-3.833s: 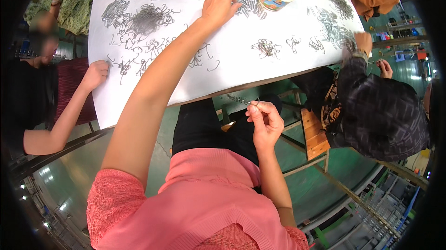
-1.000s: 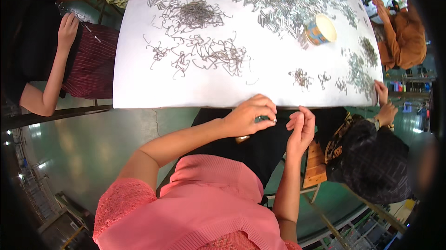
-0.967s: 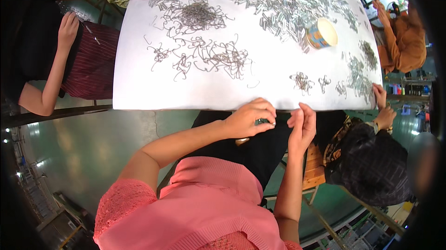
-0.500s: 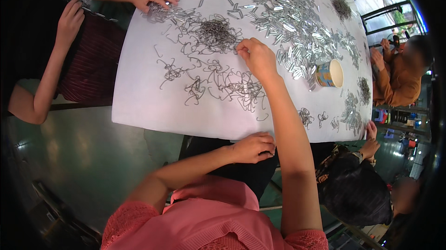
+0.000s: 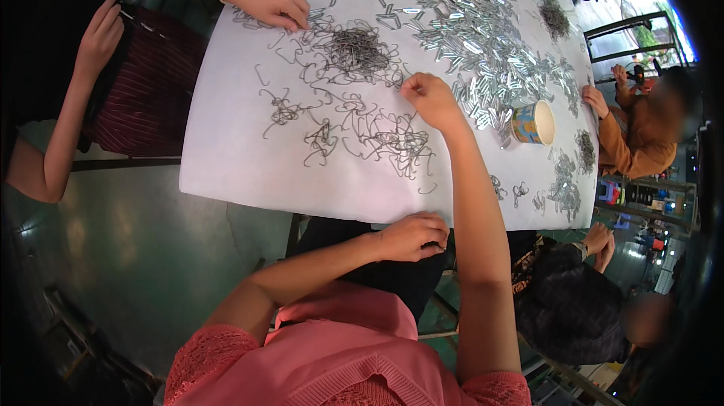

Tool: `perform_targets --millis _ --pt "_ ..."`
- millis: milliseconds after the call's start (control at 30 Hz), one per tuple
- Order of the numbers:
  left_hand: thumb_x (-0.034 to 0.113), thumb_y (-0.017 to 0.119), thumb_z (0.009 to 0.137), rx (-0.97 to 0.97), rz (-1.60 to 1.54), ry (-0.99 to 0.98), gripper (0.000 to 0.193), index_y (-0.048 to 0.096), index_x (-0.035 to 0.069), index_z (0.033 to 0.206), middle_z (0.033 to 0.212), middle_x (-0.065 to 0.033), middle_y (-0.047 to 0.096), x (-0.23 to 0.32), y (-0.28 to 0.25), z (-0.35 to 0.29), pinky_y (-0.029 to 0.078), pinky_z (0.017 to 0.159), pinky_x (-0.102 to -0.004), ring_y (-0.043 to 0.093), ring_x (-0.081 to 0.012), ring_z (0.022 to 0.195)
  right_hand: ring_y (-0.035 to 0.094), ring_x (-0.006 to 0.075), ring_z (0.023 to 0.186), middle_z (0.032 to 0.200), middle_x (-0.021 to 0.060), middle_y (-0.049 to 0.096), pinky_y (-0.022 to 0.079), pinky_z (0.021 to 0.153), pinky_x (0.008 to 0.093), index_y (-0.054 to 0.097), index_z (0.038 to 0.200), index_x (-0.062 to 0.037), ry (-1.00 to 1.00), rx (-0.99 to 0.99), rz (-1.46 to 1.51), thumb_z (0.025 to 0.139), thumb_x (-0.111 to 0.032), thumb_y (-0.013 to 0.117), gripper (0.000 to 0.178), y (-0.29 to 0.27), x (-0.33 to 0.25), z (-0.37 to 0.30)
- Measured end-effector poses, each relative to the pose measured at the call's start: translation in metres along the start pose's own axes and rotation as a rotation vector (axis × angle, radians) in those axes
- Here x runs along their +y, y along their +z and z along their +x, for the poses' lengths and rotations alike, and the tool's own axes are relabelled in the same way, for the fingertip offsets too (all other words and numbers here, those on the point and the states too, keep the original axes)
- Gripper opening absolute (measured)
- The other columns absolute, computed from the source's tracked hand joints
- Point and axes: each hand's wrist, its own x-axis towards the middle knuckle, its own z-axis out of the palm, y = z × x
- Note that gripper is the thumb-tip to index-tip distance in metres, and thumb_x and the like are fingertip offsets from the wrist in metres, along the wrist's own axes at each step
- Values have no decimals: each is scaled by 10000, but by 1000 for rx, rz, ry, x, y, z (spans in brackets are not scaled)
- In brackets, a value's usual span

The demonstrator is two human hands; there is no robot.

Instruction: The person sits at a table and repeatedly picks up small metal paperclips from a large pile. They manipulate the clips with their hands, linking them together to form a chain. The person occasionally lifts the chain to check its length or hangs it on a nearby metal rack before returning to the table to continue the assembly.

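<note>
My right hand (image 5: 433,103) hovers over the white table (image 5: 241,172), fingertips pinched together at the right edge of a dense pile of bent wire hooks (image 5: 356,51). Whatever those fingertips hold is too small to make out. Looser, tangled wire hooks (image 5: 392,142) lie just below and left of that hand. Curled at the table's near edge is my left hand (image 5: 411,238), its fingers closed; a dark spot shows by its fingertips, and what it holds is hidden. Many flat, shiny metal pieces (image 5: 483,66) spread beyond my right hand.
A patterned paper cup (image 5: 534,122) stands right of my right forearm. At the upper left, a co-worker's hand (image 5: 277,7) reaches over the hooks. Another person in orange (image 5: 641,134) sits at the right, and one in black (image 5: 573,308) at the lower right. Small hook piles (image 5: 564,183) lie along the right side.
My right hand has shifted slightly right and toward me, still pinched. My left hand stays put. The co-worker's hand at upper left has moved right, and the lower-right person's hands have moved off the table edge.
</note>
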Motion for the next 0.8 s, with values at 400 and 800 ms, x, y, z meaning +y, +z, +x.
perform_targets --millis 400,800 --pt "86 732 756 28 30 -71 97 693 62 841 845 -48 665 17 6 8 484 809 -346 614 -224 867 597 103 732 894 53 634 521 645 219 617 974 -11 252 44 1120 921 -106 599 110 -27 51 -149" --pt "-6 690 766 104 92 -221 165 685 35 926 900 -82 683 57 18 12 489 799 -318 627 -213 893 428 26 532 664 -25 530 313 453 174 653 952 -3 328 556 1118 895 -135 640 144 2 33 -316"
